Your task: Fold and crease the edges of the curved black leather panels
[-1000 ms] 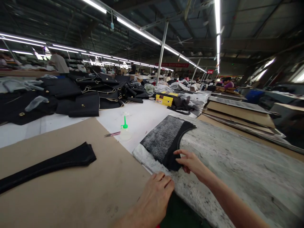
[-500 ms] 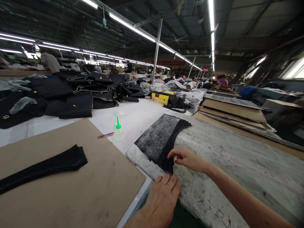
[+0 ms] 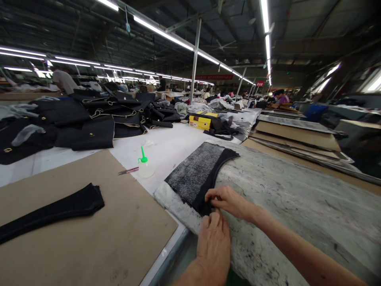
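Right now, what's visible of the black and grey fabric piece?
The fabric piece looks textile: speckled grey, with a plain black band along its curved right edge. It lies mostly flat on the stained grey surface. The right hand and left hand are at its near end, apparently touching it; any pinch is hidden.

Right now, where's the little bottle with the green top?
In the head view, the bottle stands left of centre on the white table, beside the pink-handled tool.

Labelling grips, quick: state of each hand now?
Left hand: fingers bent at the near corner of the dark cloth; whether it grips can't be told.
Right hand: fingers curled at the cloth's edge; pinch or mere touch can't be told.
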The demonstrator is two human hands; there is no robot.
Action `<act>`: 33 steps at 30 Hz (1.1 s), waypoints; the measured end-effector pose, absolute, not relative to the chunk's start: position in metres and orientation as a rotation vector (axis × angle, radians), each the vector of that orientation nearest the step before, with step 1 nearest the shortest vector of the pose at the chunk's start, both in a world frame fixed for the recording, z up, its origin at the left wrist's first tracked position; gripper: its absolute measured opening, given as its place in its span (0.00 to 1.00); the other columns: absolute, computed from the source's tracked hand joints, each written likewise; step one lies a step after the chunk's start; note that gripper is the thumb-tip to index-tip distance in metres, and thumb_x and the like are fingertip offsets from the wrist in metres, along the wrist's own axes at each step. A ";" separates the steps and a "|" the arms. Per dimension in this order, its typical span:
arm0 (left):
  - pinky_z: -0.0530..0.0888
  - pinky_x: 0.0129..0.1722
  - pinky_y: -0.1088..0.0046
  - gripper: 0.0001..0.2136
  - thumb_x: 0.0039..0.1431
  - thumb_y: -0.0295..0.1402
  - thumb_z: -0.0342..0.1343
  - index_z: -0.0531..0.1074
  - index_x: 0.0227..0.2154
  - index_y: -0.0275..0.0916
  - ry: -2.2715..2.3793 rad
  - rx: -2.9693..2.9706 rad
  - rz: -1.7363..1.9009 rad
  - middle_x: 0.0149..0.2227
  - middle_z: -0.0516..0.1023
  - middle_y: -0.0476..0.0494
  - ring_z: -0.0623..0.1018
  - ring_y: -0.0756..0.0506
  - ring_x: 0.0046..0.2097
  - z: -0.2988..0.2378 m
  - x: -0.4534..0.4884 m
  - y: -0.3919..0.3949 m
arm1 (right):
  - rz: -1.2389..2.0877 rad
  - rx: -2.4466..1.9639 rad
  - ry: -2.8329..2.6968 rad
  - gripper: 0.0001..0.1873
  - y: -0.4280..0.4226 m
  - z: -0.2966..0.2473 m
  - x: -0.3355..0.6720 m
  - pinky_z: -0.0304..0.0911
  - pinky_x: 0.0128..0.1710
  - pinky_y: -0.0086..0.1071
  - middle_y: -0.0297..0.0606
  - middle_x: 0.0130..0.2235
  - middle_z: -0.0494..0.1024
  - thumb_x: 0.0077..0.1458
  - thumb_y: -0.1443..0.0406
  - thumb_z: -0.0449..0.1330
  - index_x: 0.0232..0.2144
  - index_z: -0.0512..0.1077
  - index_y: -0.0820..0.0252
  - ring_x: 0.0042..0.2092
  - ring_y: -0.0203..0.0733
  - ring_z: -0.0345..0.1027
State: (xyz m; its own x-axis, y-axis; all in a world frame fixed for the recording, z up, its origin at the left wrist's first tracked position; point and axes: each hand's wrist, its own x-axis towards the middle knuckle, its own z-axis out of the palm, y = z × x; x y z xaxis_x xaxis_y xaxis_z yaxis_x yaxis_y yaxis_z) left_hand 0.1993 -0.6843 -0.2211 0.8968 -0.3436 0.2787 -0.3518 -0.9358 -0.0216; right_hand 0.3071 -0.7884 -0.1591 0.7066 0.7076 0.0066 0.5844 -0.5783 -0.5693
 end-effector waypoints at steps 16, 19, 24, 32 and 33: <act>0.71 0.47 0.59 0.20 0.62 0.30 0.51 0.65 0.56 0.28 -0.310 3.021 0.179 0.56 0.68 0.27 0.69 0.36 0.54 -0.209 0.203 -0.704 | 0.279 -2.186 -1.229 0.06 -0.792 -0.149 0.331 0.58 0.40 0.30 0.34 0.35 0.74 0.56 0.69 0.60 0.33 0.77 0.56 0.38 0.38 0.66; 0.71 0.49 0.57 0.20 0.63 0.29 0.50 0.65 0.57 0.30 -0.310 2.968 0.116 0.56 0.69 0.27 0.68 0.35 0.55 -0.207 0.203 -0.703 | 0.290 -2.133 -1.130 0.04 -0.791 -0.150 0.338 0.59 0.37 0.29 0.33 0.33 0.75 0.56 0.64 0.61 0.33 0.76 0.57 0.35 0.38 0.67; 0.68 0.51 0.56 0.20 0.65 0.31 0.47 0.63 0.57 0.27 -0.295 2.879 0.018 0.56 0.67 0.24 0.66 0.34 0.57 -0.207 0.205 -0.701 | 0.192 -2.010 -0.804 0.14 -0.793 -0.155 0.365 0.51 0.23 0.27 0.28 0.21 0.66 0.53 0.55 0.62 0.26 0.70 0.60 0.23 0.33 0.57; 0.65 0.50 0.57 0.13 0.63 0.36 0.50 0.71 0.47 0.39 -0.181 2.714 0.181 0.47 0.73 0.39 0.67 0.38 0.51 -0.182 0.223 -0.669 | -0.098 -1.762 -0.298 0.25 -0.826 -0.148 0.418 0.46 0.18 0.25 0.27 0.14 0.60 0.43 0.48 0.66 0.20 0.58 0.58 0.17 0.30 0.52; 0.65 0.50 0.58 0.11 0.63 0.35 0.50 0.72 0.45 0.39 -0.167 2.725 0.213 0.46 0.73 0.40 0.67 0.39 0.50 -0.180 0.228 -0.662 | -0.104 -1.747 -0.266 0.24 -0.831 -0.147 0.423 0.48 0.18 0.25 0.27 0.14 0.62 0.42 0.49 0.67 0.21 0.60 0.58 0.18 0.31 0.53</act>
